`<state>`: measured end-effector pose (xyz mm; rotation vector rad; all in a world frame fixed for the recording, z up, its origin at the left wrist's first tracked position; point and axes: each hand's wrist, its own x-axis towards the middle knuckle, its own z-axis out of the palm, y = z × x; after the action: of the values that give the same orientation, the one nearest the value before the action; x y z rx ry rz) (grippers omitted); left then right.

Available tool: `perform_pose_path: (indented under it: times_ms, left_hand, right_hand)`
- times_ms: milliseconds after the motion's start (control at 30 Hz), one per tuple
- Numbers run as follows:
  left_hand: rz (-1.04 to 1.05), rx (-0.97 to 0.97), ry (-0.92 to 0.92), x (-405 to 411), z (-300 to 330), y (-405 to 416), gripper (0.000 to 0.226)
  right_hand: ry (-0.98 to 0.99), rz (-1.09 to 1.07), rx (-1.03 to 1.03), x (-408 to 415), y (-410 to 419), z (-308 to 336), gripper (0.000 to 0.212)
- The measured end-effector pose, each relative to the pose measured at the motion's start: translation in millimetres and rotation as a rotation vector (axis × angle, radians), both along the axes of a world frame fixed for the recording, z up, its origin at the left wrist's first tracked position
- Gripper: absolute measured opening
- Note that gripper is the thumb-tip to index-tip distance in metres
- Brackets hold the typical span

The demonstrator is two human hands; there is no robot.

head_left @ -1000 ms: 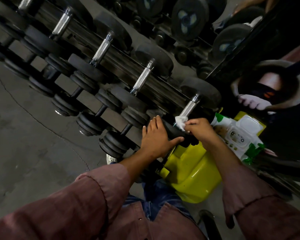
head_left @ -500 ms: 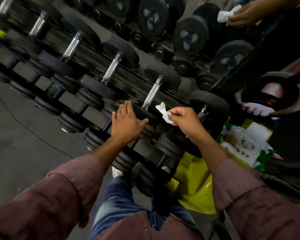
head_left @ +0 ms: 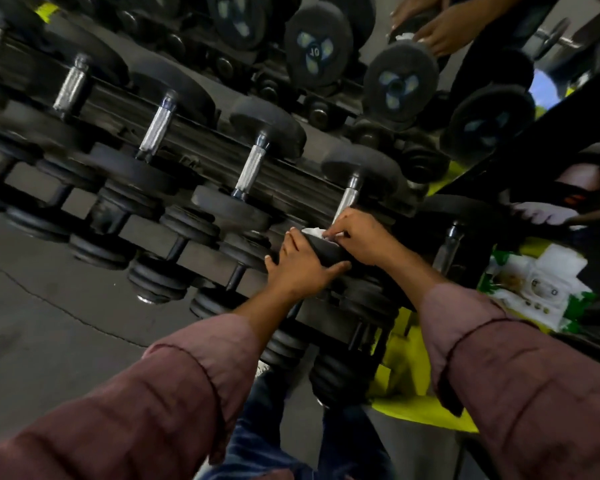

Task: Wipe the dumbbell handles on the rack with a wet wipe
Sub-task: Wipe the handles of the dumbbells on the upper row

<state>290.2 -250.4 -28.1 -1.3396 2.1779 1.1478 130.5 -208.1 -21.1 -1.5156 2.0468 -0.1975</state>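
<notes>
My right hand [head_left: 359,235] pinches wet wipe [head_left: 315,232] at dumbbell handle [head_left: 347,199] base — left hand [head_left: 300,268], fingers straight, rests on its weight head [head_left: 328,250].

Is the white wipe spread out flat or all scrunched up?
Scrunched up. The wet wipe shows only as a small crumpled wad pinched in the right hand, at the bottom end of a dumbbell handle.
</notes>
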Motion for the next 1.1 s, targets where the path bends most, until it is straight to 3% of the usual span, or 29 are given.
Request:
perform_pose_path:
  times_ms: [200,300,400,600,933,1100]
  left_hand:
    - [-0.034,0.05,-0.028,1,-1,-5,0.133]
    - [-0.046,0.066,-0.025,1,-1,-7,0.134]
    - [-0.059,0.053,-0.037,2,-2,-9,0.134]
    - [-0.076,0.065,-0.054,2,2,-9,0.131]
    - [-0.024,0.027,-0.145,-17,21,-5,0.136]
    - [0.065,0.009,-0.174,-25,22,2,0.142]
  right_hand:
    - [0.27,0.121,0.085,-1,-16,4,0.022]
    - [0.331,-0.003,-0.01,-8,-21,2,0.023]
    - [0.338,-0.031,-0.041,-11,-22,-3,0.024]
    - [0.157,0.196,0.049,-11,-13,3,0.024]
    - [0.554,0.031,-0.179,-33,-18,-10,0.02]
    - [0.464,0.246,-0.265,-34,-6,-19,0.025]
